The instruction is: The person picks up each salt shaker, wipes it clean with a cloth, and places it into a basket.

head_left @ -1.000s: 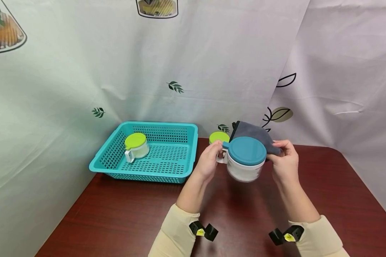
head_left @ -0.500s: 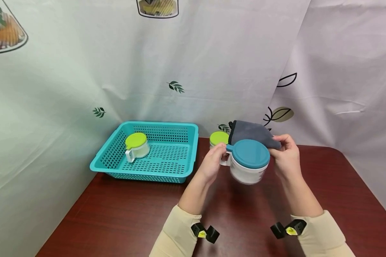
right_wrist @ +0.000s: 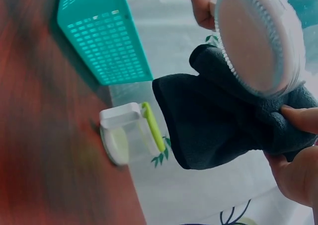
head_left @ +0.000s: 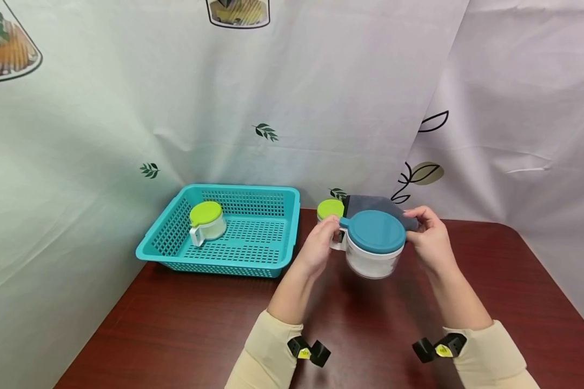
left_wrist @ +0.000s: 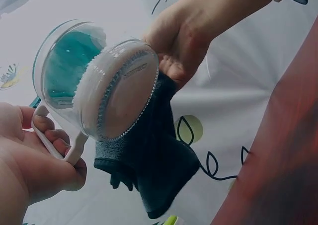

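Observation:
My left hand (head_left: pixel 318 246) grips the white handle of a clear seasoning jar (head_left: pixel 373 260) with a blue lid, raised above the table. White granules show through its wall and base in the left wrist view. My right hand (head_left: pixel 430 237) pinches a dark grey cloth (right_wrist: pixel 218 115) at the jar's far side. In the right wrist view the cloth hangs down beside the jar's base, thumb and fingers bunching it. A second jar (right_wrist: pixel 126 130) with a green lid stands on the table behind, partly hidden by the left hand and the held jar in the head view.
A turquoise plastic basket (head_left: pixel 219 266) stands at the back left of the dark red table (head_left: pixel 175 324). Inside it sits another green-lidded jar (head_left: pixel 207 220), its handle toward the front. A white patterned curtain (head_left: pixel 321 108) hangs close behind the table.
The cloth's upper part has dropped lower behind the jar as the right hand shifts slightly. The jar has moved a little right, then slightly back left, still gripped by its handle.

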`<state>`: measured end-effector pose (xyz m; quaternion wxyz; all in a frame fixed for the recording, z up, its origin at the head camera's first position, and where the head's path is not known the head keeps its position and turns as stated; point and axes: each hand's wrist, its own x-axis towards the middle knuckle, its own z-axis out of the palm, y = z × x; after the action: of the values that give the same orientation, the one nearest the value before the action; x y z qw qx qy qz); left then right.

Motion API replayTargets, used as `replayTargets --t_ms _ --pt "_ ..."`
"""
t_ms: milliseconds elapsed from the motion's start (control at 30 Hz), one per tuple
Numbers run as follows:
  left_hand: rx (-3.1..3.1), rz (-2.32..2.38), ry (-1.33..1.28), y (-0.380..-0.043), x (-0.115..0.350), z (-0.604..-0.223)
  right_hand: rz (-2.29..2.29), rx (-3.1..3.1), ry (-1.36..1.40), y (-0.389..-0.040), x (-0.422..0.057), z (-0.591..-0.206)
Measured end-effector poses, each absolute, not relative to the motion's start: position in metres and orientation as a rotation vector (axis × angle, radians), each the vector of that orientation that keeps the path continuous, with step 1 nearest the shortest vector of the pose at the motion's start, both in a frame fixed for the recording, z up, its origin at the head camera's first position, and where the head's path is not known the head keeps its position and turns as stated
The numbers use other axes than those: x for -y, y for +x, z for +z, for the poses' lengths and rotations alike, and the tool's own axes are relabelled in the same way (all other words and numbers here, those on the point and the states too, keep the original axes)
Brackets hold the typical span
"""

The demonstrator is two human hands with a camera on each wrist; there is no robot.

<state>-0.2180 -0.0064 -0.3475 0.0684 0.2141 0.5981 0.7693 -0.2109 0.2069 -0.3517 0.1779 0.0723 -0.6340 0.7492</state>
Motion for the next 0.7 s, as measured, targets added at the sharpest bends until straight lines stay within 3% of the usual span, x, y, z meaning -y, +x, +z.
replayTargets --t_ms 700 --pt "-1.797 2.302 0.661 -0.2164 0.0045 -0.3485 2.063 1.910 0.237 -0.2123 -0.2101 -0.3450"
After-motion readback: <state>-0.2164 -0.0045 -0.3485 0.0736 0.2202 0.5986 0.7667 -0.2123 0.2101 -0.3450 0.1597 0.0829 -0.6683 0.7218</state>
